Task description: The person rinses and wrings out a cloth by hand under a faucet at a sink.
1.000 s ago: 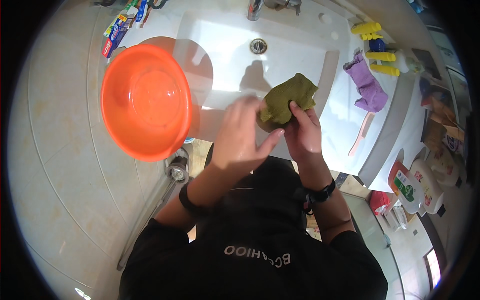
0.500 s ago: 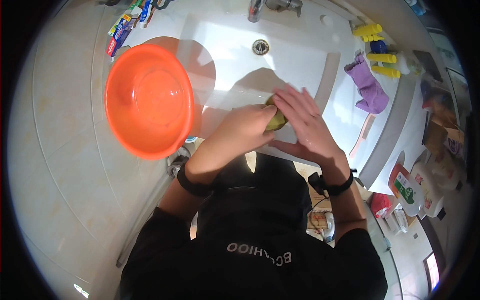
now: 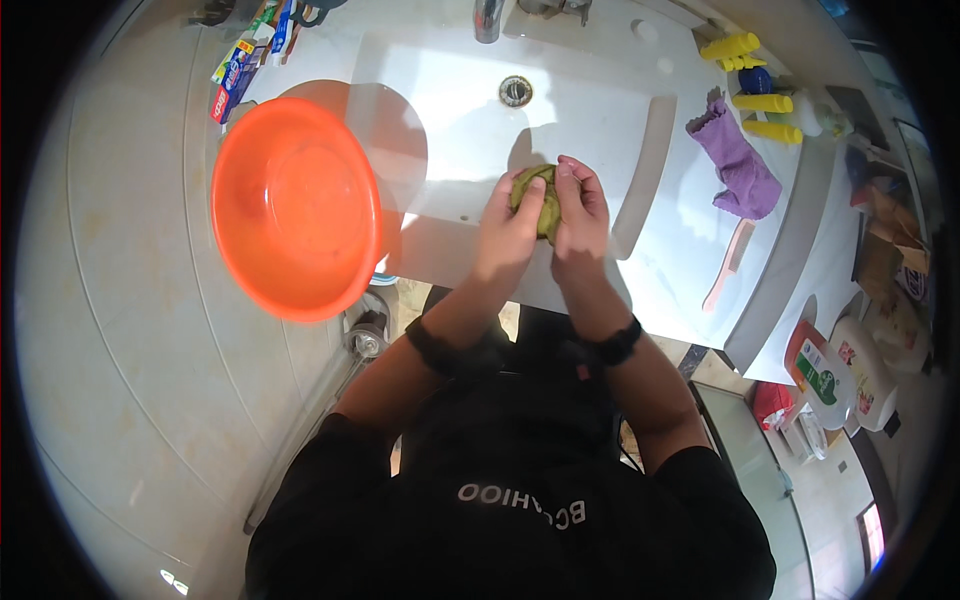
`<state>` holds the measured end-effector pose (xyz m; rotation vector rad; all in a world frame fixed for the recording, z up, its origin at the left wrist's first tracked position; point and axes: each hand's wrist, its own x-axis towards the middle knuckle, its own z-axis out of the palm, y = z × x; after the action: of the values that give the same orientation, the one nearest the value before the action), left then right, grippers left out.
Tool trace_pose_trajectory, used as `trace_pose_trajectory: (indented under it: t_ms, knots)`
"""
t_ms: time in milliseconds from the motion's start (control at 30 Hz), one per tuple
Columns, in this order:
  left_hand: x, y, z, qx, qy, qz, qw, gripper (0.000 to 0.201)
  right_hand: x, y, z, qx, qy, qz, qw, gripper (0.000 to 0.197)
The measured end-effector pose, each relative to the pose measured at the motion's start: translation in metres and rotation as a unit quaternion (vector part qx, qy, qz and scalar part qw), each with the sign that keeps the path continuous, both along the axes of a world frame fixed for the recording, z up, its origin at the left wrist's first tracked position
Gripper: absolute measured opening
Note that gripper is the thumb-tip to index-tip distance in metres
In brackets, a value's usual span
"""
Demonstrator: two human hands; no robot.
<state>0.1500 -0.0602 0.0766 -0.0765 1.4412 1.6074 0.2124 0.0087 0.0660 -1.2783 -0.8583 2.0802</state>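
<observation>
Both my hands are wrapped round a bunched olive-green cloth [image 3: 548,218] above the near part of the white sink [image 3: 440,130]. My left hand [image 3: 506,232] grips its left side, the thumb pressed on top. From the other side my right hand [image 3: 583,215] closes on it, its thumb also on the folds and the fingers curled behind. Much of the cloth is hidden in my palms.
An orange basin [image 3: 235,250] stands left of the sink, toothpaste boxes [image 3: 235,80] behind it. To the right lie a purple cloth [image 3: 735,160] and a pink comb [image 3: 728,265]. Yellow-capped bottles [image 3: 765,103] line the right edge. The faucet [image 3: 488,20] is at the back.
My right hand was spread flat over the cloth; now its fingers are closed round it. My left hand has turned, thumb on top, and the cloth shows more folds.
</observation>
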Motion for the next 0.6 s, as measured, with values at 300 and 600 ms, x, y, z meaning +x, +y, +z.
trace_pose_trajectory:
  t_ms: [300,600]
  knots:
    - [-0.039,0.006,-0.035,-0.156,0.145,-0.035,0.976,0.051,-0.009,-0.02,-0.02,0.366,-0.119,0.197,0.902,0.059]
    - [-0.071,0.004,-0.013,-0.204,0.237,-0.087,0.946,0.059,0.015,0.038,0.069,0.559,-0.207,0.374,0.711,0.086]
